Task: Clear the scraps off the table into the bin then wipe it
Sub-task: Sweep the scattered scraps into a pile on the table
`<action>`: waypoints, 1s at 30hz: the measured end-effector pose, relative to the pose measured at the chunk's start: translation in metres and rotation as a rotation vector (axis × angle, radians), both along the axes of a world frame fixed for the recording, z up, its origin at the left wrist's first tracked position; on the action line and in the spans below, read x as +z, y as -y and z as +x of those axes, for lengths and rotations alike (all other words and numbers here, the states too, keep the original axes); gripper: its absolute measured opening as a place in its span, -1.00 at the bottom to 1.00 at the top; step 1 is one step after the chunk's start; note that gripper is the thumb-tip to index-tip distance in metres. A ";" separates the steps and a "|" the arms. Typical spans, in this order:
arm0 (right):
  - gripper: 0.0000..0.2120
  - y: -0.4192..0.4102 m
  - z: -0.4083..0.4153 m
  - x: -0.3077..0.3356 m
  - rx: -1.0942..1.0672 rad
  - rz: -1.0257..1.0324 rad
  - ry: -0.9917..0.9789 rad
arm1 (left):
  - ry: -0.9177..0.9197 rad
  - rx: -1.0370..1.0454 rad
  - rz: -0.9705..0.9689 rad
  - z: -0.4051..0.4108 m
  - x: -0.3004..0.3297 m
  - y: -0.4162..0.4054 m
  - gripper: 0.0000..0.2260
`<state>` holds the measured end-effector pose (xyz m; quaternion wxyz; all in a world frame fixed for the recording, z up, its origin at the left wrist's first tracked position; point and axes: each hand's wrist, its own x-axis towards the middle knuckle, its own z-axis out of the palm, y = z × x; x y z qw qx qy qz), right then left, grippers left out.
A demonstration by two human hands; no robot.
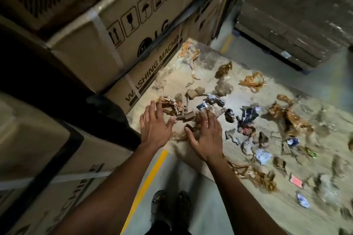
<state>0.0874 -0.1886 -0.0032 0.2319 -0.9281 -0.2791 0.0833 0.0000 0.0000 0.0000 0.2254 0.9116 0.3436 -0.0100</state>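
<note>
the job looks barely begun from where i stand: the table (267, 192) is covered almost end to end in scraps, orange-brown tape tangles (286, 118), crumpled clear plastic (222, 87), torn blue and white wrappers (248, 118) and bits of card, spread from the far corner by the washing machine boxes (133, 44) right down to the near edge. both hands are flat and spread over the corner nearest the person, fingers straight, gripping nothing; the left hand (153, 127) rests just beside a brown tape wad (170, 104), the right hand (207, 135) lies over small pieces, and a little heap of card bits (188, 118) sits between them. i'd judge they are corralling that heap together to scoop or sweep it off. a dark shape (107, 108) hangs at the table's left edge, maybe a bin bag, but it is too dim to say; no bin shows plainly, nor any cloth. so nearly all the clearing is left, and the wiping is not yet started.
</note>
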 end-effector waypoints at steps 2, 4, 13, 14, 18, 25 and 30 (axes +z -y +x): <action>-0.17 -0.004 0.007 -0.022 -0.009 0.002 0.005 | 0.002 0.048 -0.029 0.011 -0.021 -0.007 -0.26; -0.11 -0.006 0.012 -0.034 -0.032 -0.007 0.015 | 0.019 0.067 -0.062 0.021 -0.033 -0.016 -0.26; -0.20 -0.018 0.020 -0.079 -0.116 0.069 -0.032 | 0.224 0.103 0.037 0.052 -0.080 0.010 -0.43; -0.25 -0.018 0.021 -0.081 -0.132 0.082 -0.026 | 0.240 0.109 0.041 0.054 -0.081 0.018 -0.44; -0.41 -0.019 0.027 -0.083 -0.161 0.142 0.002 | 0.280 0.116 -0.009 0.069 -0.082 0.045 -0.49; -0.29 -0.010 0.034 -0.073 -0.202 0.110 0.054 | 0.368 0.102 -0.042 0.077 -0.066 0.029 -0.48; -0.07 -0.023 0.038 -0.072 -0.183 0.097 0.088 | 0.316 0.244 0.031 0.104 -0.056 -0.040 -0.38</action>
